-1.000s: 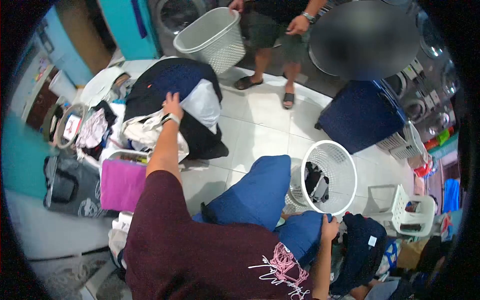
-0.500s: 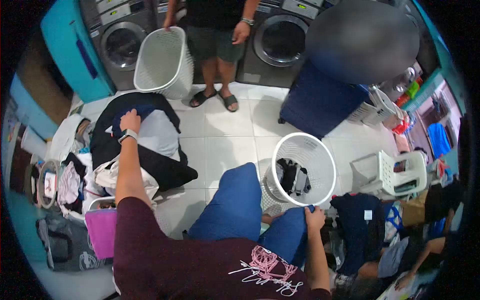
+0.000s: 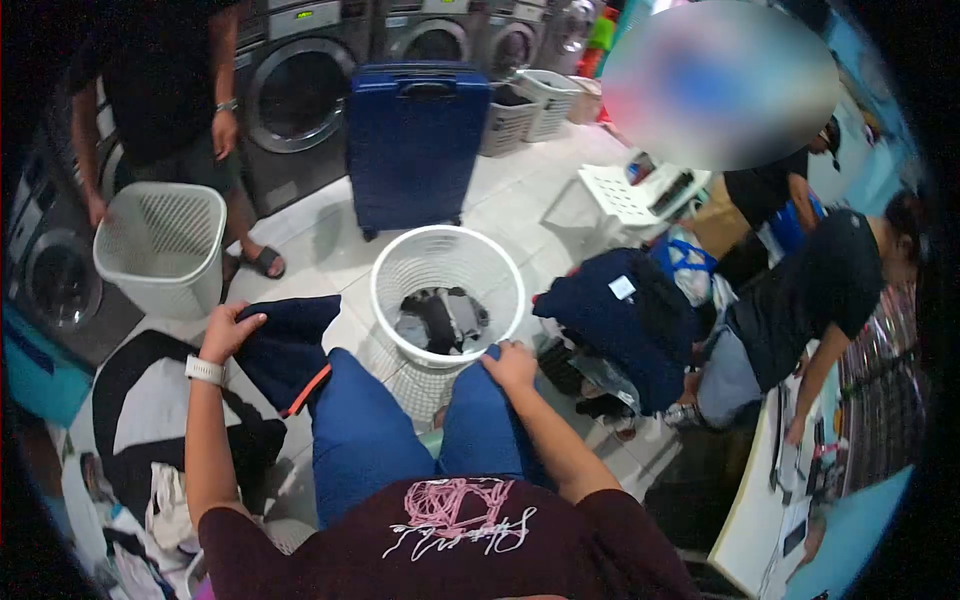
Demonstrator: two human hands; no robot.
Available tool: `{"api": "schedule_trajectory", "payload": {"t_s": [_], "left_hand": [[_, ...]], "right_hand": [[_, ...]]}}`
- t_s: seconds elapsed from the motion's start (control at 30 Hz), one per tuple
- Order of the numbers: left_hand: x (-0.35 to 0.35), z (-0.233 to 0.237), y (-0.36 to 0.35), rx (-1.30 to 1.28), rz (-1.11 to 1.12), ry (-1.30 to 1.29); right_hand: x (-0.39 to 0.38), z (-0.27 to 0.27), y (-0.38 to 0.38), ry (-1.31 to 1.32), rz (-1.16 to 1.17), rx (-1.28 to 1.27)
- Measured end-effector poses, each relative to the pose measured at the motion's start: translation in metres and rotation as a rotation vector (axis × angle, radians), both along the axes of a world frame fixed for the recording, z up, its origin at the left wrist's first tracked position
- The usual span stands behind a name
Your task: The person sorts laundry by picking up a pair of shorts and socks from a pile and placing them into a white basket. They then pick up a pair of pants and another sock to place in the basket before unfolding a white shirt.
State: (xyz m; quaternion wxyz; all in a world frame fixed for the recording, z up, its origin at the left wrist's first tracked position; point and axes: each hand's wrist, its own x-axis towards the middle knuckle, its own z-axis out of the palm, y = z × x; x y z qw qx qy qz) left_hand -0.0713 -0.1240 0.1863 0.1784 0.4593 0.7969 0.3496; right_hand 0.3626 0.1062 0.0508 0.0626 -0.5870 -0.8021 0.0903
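My left hand (image 3: 228, 332) is closed on the upper edge of a navy garment (image 3: 285, 345) with an orange strip along its lower edge. The cloth hangs beside my left knee. My right hand (image 3: 512, 366) rests over my right knee, fingers laid on the blue trousers, with no separate item showing in it. Before my knees stands a round white laundry basket (image 3: 448, 238) with black and grey clothes (image 3: 445, 318) at its bottom. Below my left forearm lies a large black-and-white heap of cloth (image 3: 150, 400).
A person (image 3: 165, 90) at the left holds a white basket (image 3: 160, 285). A navy suitcase (image 3: 415, 150) stands before the washing machines (image 3: 300, 95). Right are a dark clothes pile (image 3: 630, 330), a white plastic chair (image 3: 620, 195) and another person (image 3: 800, 285) bending over a white table (image 3: 750, 500).
My left hand has lifted the navy garment off the black-and-white heap and brought it towards my knees. My view has turned right. My right hand remains at my knee.
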Motion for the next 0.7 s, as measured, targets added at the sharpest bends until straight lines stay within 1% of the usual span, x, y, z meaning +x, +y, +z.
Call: {"api": "schedule_trajectory", "payload": {"t_s": [0.07, 0.1, 0.13, 0.2, 0.27, 0.33, 0.4, 0.47, 0.5, 0.57, 0.6, 0.67, 0.7], "left_hand": [[0.033, 0.016, 0.017, 0.14, -0.099, 0.061], [0.055, 0.039, 0.02, 0.136, -0.153, 0.114], [0.075, 0.057, 0.021, 0.108, -0.189, 0.249], [0.102, 0.075, 0.015, 0.192, -0.341, 0.638], [0.131, 0.087, 0.006, -0.011, -0.419, 0.674], [0.153, 0.07, -0.007, -0.164, -0.535, 0.771], [0.171, 0.042, -0.025, -0.416, -0.711, 0.774], [0.178, 0.013, -0.04, -0.498, -0.845, 0.502], [0.18, 0.001, -0.045, -0.504, -0.846, 0.499], [0.183, -0.011, -0.051, -0.462, -0.716, 0.283], [0.183, -0.011, -0.053, -0.469, -0.713, 0.282], [0.185, -0.007, -0.055, -0.388, -0.459, 0.033], [0.181, -0.017, -0.058, -0.38, -0.335, -0.057]], "right_hand": [[0.0, 0.008, -0.003, -0.027, -0.033, -0.031], [0.0, 0.007, -0.002, -0.011, -0.032, -0.037], [0.0, 0.007, 0.0, 0.005, -0.028, -0.043], [0.0, 0.008, 0.001, 0.015, -0.053, -0.073], [0.0, 0.006, 0.002, -0.003, -0.034, -0.059], [-0.001, 0.009, 0.001, 0.002, -0.045, -0.062], [-0.003, 0.01, 0.002, -0.01, -0.034, -0.069], [-0.005, 0.01, 0.002, -0.01, -0.038, -0.073], [-0.006, 0.009, 0.002, -0.01, -0.041, -0.075], [-0.006, 0.01, 0.005, -0.01, -0.037, -0.122], [-0.005, 0.01, 0.004, -0.011, -0.032, -0.163], [-0.004, 0.007, 0.0, -0.012, -0.034, -0.145], [-0.005, 0.008, 0.004, -0.011, -0.039, -0.11]]}}
